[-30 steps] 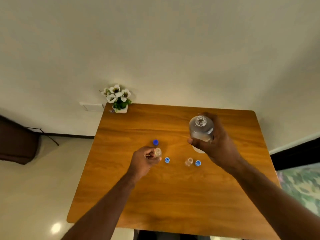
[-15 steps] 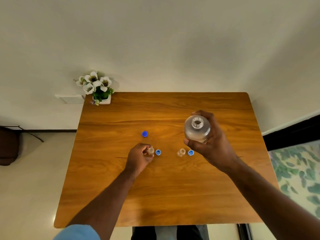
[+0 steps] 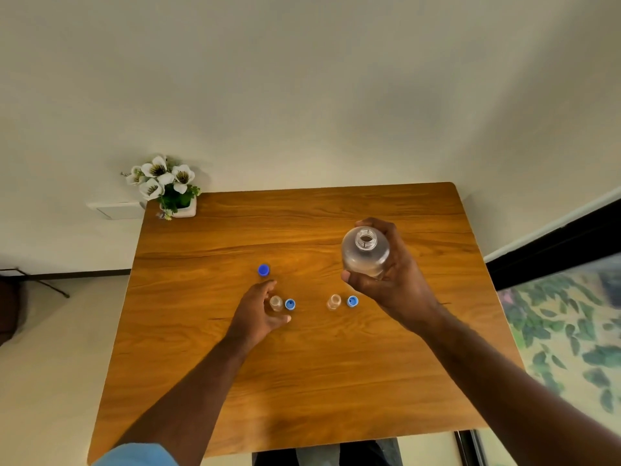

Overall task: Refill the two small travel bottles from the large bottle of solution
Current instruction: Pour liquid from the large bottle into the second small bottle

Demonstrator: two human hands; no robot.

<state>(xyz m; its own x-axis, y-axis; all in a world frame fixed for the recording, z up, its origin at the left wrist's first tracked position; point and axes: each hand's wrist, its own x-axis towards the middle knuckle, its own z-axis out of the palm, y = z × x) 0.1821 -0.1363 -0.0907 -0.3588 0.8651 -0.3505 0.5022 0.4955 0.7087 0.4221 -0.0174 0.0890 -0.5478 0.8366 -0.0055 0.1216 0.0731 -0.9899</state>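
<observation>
The right hand (image 3: 393, 280) is up above the wooden table (image 3: 302, 364), fingers and thumb wrapped firmly round the large clear bottle (image 3: 365, 253), which is uncapped, its open threaded neck pointing up toward the camera and the body held roughly upright, clear of the tabletop. Down on the left, the left hand (image 3: 257, 311) sits low over the table with fingers spread and thumb out, gripping nothing; it curls loosely around the left travel bottle (image 3: 276, 303), a tiny clear open-topped thing standing upright on the wood, and whether the fingers actually touch it is not clear from this angle. Just to that bottle's right lies a light blue cap (image 3: 290, 304), open side up. Toward the middle stands the second travel bottle (image 3: 334, 301), also upright and uncapped, with another light blue cap (image 3: 352, 301) just beside it on the right, directly under the raised right hand. A darker blue cap (image 3: 263, 270) rests alone farther back, just beyond the left fingertips. At the far left corner of the table, a small white pot of white flowers (image 3: 168, 186) stands against the wall. A blue sleeve (image 3: 137, 455) shows at the bottom edge.
</observation>
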